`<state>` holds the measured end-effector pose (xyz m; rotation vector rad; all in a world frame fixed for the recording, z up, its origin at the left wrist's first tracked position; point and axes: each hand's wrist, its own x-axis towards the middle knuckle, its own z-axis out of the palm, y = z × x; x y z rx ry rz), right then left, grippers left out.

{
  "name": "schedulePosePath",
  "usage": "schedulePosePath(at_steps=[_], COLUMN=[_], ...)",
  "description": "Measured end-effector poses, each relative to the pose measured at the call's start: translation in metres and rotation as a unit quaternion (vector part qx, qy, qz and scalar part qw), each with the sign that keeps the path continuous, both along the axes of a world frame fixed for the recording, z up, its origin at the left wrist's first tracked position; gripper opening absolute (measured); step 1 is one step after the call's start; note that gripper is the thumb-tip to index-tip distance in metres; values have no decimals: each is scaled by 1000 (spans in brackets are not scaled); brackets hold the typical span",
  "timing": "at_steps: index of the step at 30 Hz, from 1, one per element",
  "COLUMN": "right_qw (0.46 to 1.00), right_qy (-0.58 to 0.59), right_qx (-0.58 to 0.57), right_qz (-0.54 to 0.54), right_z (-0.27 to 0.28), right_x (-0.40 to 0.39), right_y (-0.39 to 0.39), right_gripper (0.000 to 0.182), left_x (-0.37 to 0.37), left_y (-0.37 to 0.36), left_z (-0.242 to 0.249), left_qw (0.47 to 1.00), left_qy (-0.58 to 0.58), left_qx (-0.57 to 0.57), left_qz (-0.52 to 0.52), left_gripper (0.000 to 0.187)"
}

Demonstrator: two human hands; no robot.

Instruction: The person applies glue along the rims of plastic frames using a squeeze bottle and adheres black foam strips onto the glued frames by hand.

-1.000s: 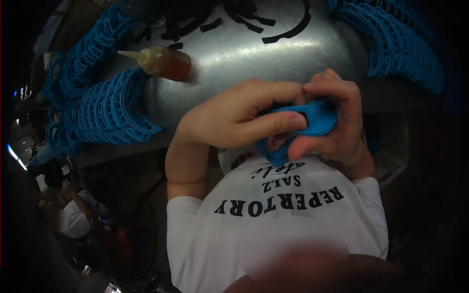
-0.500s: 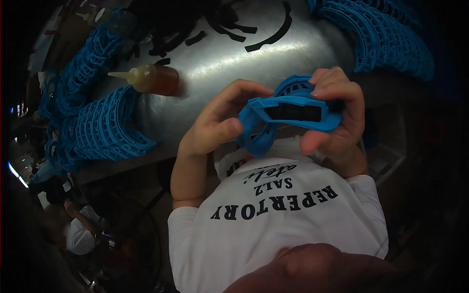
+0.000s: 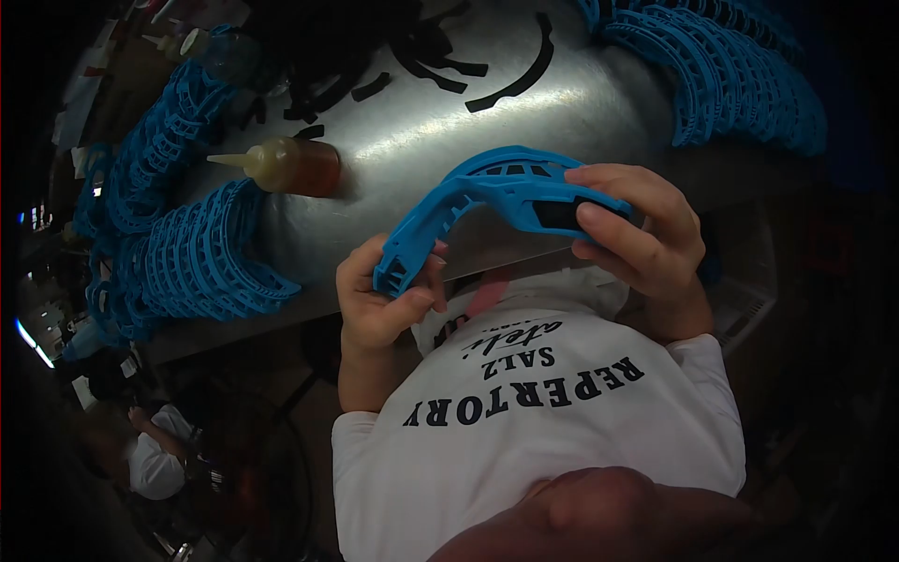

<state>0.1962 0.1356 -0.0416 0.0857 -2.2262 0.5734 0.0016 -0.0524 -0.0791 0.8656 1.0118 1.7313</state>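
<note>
A curved blue plastic goggle frame (image 3: 440,195) is held up in front of my chest, stretched between both hands. My left hand (image 3: 368,304) grips its lower left end between thumb and fingers. At the other end, my right hand (image 3: 660,225) pinches the frame, with fingertips on its upper edge and face. Black material (image 3: 556,215) shows in the opening near my right fingers. Part of the frame's right end is hidden behind those fingers.
On the metal table (image 3: 393,140) lies a glue-like bottle with amber liquid (image 3: 298,167). Black curved strips (image 3: 520,80) are scattered behind it. Stacked blue frames line the left (image 3: 201,253) and far right (image 3: 721,84). Another person (image 3: 159,454) is at lower left.
The goggle frame has turned and opened out into a wide arc. My left hand has moved down to its left end, while my right hand has shifted its fingers along the right end.
</note>
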Motion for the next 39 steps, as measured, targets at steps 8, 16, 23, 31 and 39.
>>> schedulePosePath(at_steps=[8, 16, 23, 31, 39], right_qw=[994, 964, 955, 926, 957], right_qy=[65, -84, -207, -216, -261], right_qx=[-63, -245, -205, -301, 109], right_qz=[54, 54, 57, 75, -62], right_z=[-10, 26, 30, -23, -87], right_x=[-6, -7, -14, -92, -195], right_y=[1, 7, 23, 70, 84], right_gripper=[41, 38, 33, 24, 20], left_x=[-1, 0, 3, 6, 14], left_y=[0, 2, 4, -7, -17], left_z=[-7, -4, -16, -20, -22], left_qw=[999, 992, 976, 988, 986], left_qy=[17, 102, 193, 72, 63], left_qx=[28, 29, 55, -63, -63], left_qz=[6, 66, 78, 121, 143], left_gripper=[37, 34, 28, 24, 23])
